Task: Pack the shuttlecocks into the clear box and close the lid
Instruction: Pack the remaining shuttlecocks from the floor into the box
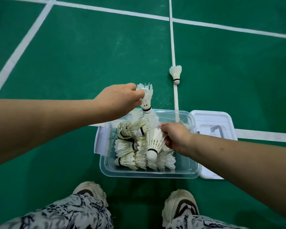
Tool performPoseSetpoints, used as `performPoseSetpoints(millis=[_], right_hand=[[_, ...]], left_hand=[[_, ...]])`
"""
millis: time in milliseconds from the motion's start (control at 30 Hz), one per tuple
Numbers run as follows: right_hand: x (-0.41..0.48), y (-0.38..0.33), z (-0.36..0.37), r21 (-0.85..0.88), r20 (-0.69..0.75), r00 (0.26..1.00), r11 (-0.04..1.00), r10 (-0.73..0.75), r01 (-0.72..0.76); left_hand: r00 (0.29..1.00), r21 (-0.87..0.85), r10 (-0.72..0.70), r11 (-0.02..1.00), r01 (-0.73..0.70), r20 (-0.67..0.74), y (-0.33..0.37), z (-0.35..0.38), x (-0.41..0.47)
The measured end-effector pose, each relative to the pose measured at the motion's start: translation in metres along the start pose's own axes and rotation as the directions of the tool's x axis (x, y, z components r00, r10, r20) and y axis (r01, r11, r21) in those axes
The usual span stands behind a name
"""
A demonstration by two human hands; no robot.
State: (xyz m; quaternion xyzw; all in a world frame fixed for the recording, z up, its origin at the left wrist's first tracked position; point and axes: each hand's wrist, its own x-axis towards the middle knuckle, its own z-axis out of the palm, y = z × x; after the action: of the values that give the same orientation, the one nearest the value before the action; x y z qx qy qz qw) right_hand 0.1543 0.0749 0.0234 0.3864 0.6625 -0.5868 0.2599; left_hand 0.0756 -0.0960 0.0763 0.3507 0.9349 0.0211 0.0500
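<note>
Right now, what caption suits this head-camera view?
Left hand and right hand hold shuttlecocks over the clear box; stray shuttlecock on the court, lid off.

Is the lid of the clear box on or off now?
Off. The lid lies flat on the floor beside the clear box, whose top is uncovered.

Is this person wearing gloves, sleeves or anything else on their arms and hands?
No. The left hand and right hand are bare: no gloves, rings, watch or bracelet show. No sleeve covers the left forearm or the right forearm as far as the picture reaches.
</note>
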Motion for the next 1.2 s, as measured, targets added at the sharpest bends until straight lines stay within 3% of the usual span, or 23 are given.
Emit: performPoseSetpoints(millis=[333, 567, 1067, 1200], right_hand=[[0.001, 0.002, 0.02, -0.059, 0.174, 0.978, 0.993, 0.113, -0.104], [0.012, -0.002, 0.024, -0.175, 0.156, 0.979, 0.979, 0.131, -0.103], [-0.014, -0.001, -0.023, -0.187, 0.134, 0.989, 0.982, 0.057, -0.031], [-0.025, -0.002, -0.047, -0.13, 0.086, 0.996, 0.991, -0.026, 0.037]], left_hand=[[1.0, 0.002, 0.013, 1.0, -0.013, -0.009, -0.005, 0.0, -0.005], [0.999, -0.001, 0.042, 0.999, -0.042, 0.012, -0.005, 0.002, -0.005], [0.998, 0.044, 0.04, 0.998, -0.042, 0.047, 0.005, -0.007, -0.015], [0.995, 0.06, 0.045, 0.997, -0.05, 0.085, 0.018, -0.012, -0.014]])
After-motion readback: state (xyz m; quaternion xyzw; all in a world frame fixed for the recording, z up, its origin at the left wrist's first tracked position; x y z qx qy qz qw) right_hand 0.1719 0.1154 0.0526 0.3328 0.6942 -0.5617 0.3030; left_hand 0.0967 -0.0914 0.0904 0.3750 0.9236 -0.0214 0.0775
